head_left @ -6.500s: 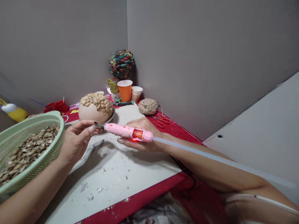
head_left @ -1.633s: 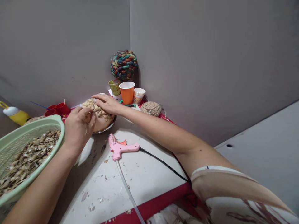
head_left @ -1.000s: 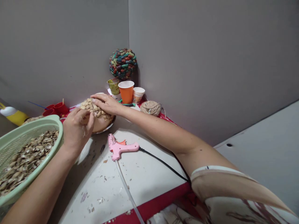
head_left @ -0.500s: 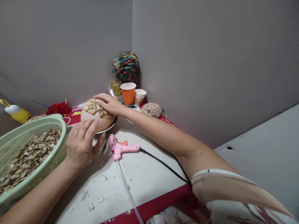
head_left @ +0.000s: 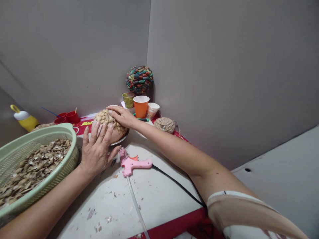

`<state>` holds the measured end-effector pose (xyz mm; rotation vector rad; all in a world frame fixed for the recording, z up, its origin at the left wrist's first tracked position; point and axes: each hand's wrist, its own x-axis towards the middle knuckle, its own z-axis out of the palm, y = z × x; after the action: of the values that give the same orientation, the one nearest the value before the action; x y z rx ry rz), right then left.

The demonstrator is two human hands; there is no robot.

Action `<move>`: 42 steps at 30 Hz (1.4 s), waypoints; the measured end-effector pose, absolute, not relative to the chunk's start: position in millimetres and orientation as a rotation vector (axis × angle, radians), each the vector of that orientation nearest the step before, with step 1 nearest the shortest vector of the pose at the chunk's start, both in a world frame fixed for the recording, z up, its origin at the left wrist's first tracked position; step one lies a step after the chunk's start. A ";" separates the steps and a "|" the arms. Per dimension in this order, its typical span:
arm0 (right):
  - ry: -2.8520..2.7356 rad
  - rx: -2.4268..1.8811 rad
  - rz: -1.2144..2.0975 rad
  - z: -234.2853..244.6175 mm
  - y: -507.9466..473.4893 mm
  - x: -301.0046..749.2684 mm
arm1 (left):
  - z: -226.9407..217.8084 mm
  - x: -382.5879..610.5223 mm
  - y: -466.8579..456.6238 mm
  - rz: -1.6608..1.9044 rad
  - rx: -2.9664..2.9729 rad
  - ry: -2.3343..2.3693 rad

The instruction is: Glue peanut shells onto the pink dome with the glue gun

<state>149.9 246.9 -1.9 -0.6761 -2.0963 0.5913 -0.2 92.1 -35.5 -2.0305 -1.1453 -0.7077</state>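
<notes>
A peach-coloured ball, partly covered with glued peanut shells, sits on a metal dish at the back of the white board. My left hand lies flat against the ball's near side, fingers spread and holding nothing. Reaching over the top, my right hand rests with straight fingers on the shell-covered crown. A pink glue gun lies on the board just right of my left hand, with a clear glue stick trailing toward me and a black cord running right.
A green basket full of peanut shells stands at the left. In the corner are a multicoloured shell ball, an orange cup, paper cups, a twine ball, red cups and a yellow bottle. Grey walls close off the back.
The glue gun went from my right hand onto the board. My left hand pulled back from pinching at the ball, opened, and now lies flat on its side. My right hand stays on top.
</notes>
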 end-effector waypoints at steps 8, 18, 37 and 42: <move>-2.090 -0.656 0.583 -4.7 249.3 149.3 | -35.0 -1.2 95.5 -0.737 -2.027 -1.144; -2.085 -0.647 0.600 -4.3 250.1 149.4 | -33.4 -0.1 97.0 -0.695 -2.039 -1.209; -2.557 -0.806 0.682 30.3 161.0 243.3 | -76.1 -20.6 62.6 -1.558 -2.376 -1.105; -2.973 -1.093 0.351 0.4 106.4 244.8 | -76.1 -14.0 60.3 -1.447 -2.383 -1.136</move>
<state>244.8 106.4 0.4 -1.0932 -2.9730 0.3513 -14.0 60.3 -76.1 -2.3827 -1.1360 -1.4473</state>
